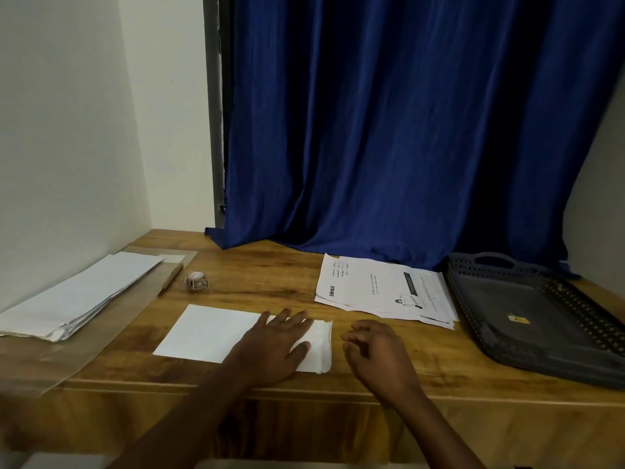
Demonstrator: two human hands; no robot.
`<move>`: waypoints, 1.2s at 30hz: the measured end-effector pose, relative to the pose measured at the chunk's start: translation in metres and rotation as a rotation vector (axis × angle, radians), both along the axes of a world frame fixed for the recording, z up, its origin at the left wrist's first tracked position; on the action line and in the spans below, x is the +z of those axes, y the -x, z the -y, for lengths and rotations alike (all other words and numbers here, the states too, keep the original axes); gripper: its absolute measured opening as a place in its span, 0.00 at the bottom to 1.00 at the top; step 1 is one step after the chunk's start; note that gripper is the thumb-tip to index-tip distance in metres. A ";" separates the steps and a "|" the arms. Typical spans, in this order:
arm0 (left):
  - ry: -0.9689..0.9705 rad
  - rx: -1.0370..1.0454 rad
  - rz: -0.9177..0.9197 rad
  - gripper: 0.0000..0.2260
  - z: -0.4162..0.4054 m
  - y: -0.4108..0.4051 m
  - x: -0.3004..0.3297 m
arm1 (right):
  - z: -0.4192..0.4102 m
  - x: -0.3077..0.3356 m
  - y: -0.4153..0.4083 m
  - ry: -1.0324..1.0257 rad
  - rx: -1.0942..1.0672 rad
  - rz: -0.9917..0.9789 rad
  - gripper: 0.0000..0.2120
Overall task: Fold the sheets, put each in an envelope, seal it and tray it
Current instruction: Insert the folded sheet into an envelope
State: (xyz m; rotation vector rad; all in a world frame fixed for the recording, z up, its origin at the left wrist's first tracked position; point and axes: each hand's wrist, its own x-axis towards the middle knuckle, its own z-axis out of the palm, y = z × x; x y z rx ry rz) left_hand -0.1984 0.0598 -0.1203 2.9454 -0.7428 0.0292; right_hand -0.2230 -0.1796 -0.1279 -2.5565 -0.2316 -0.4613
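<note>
left hand: flat, fingers straight, pressing folded white paper sheet on wooden tabletop | right hand: loosely curled, empty, just right of sheet

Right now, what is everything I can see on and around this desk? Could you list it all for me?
Folded sheet: one, white, near edge of the desk, under the left hand.
Envelope stack: several, white, far left, on a clear plastic sleeve.
Pencil: one, tan, beside the envelopes.
Small roll: one, whitish, left of centre; cannot tell what it is.
Printed sheets: a few, white, right of centre.
Tray: one, dark grey, far right.
Desk: one, brown wood.
Curtain: one, blue, behind.
Wall: white, left.
Left hand: flat on the folded sheet.
Right hand: loosely curled, beside the sheet.
</note>
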 end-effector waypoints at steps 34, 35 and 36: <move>-0.040 0.050 -0.008 0.31 0.021 0.003 0.000 | -0.006 -0.006 0.054 0.418 0.296 -0.031 0.36; -0.034 0.042 -0.008 0.35 0.020 0.003 0.000 | -0.006 -0.009 0.054 0.402 0.279 0.001 0.35; -0.024 0.039 -0.006 0.38 0.020 0.004 -0.001 | -0.007 -0.012 0.054 0.384 0.260 0.041 0.34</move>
